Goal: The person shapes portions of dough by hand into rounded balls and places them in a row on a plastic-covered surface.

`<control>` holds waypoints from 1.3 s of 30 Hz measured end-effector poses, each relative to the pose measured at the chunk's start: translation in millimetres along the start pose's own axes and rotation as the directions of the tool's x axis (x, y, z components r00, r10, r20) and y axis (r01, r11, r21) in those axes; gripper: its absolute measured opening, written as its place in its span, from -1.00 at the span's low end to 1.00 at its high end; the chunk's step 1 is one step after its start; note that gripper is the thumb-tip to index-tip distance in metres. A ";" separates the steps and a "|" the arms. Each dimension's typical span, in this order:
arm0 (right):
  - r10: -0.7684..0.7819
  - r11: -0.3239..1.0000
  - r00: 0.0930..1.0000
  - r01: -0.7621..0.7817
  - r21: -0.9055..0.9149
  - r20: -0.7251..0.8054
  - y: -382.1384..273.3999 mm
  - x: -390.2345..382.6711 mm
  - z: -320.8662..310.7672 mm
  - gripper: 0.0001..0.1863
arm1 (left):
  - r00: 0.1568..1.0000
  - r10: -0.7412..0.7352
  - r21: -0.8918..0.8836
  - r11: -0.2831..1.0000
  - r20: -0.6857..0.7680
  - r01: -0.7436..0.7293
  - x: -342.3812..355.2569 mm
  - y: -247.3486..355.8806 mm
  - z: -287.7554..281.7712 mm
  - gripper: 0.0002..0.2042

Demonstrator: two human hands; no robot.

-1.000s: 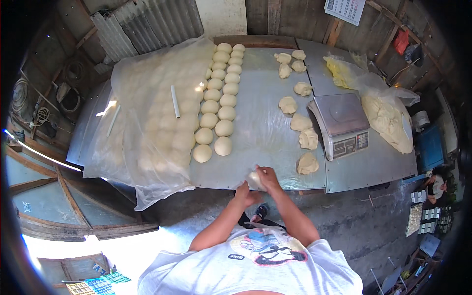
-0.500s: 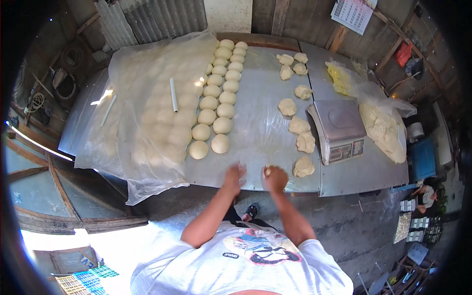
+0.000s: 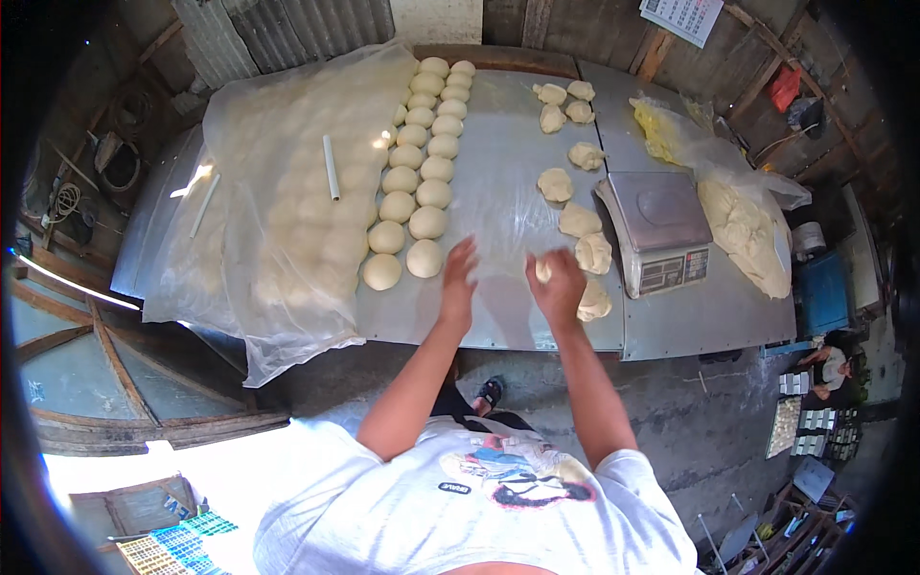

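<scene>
My right hand (image 3: 560,290) is curled around a small piece of dough (image 3: 543,271), part of which shows at its thumb side. Fingers apart, my left hand (image 3: 460,278) is raised over the metal tabletop (image 3: 503,192), holding nothing. Close to its left lies a smooth round dough ball (image 3: 425,259), the nearest of one of two rows. A rough dough lump (image 3: 594,301) sits just right of my right hand, partly hidden by it. Several more rough lumps, such as one dough lump (image 3: 580,219), form a loose line leading away from me.
A digital scale (image 3: 656,216) stands right of the lumps. Beyond it rests a large dough mass (image 3: 743,235) partly under plastic. Clear plastic sheeting (image 3: 278,220) covers more balls on the left, with a white tube (image 3: 331,168) on top. Far right, another person (image 3: 832,369) is near trays.
Both hands have moved forward over the table, away from its near edge. The right one keeps its piece of dough. The whole view has shifted slightly.
</scene>
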State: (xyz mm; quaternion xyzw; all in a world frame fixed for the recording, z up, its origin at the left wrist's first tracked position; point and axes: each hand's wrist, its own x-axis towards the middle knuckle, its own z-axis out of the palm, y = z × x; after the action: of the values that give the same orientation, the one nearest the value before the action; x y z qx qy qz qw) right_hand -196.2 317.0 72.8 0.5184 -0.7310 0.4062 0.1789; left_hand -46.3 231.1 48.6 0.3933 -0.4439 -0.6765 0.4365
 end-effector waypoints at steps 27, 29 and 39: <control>-0.080 -0.102 0.433 -0.899 0.425 0.898 -41.9 -16.6 13.2 -0.27 | 0.863 0.456 0.240 0.832 0.220 -0.501 -95.0 2.7 14.7 -0.56; 0.169 -0.040 0.600 -0.789 0.613 0.782 -45.1 18.4 7.1 -0.22 | 0.895 0.365 0.227 0.877 0.258 -0.423 -69.7 29.0 20.3 -0.59; 0.073 0.489 0.958 -0.275 0.828 0.276 -67.0 53.0 -65.4 -0.37 | 0.782 -0.038 0.078 0.997 0.622 -0.014 -41.0 97.9 5.8 -0.12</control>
State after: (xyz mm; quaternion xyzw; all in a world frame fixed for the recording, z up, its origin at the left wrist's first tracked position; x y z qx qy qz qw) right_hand -167.2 326.6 176.0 0.5001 -0.4961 0.6750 -0.2193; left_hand -15.3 249.1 148.7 0.1675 -0.5866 -0.7534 0.2456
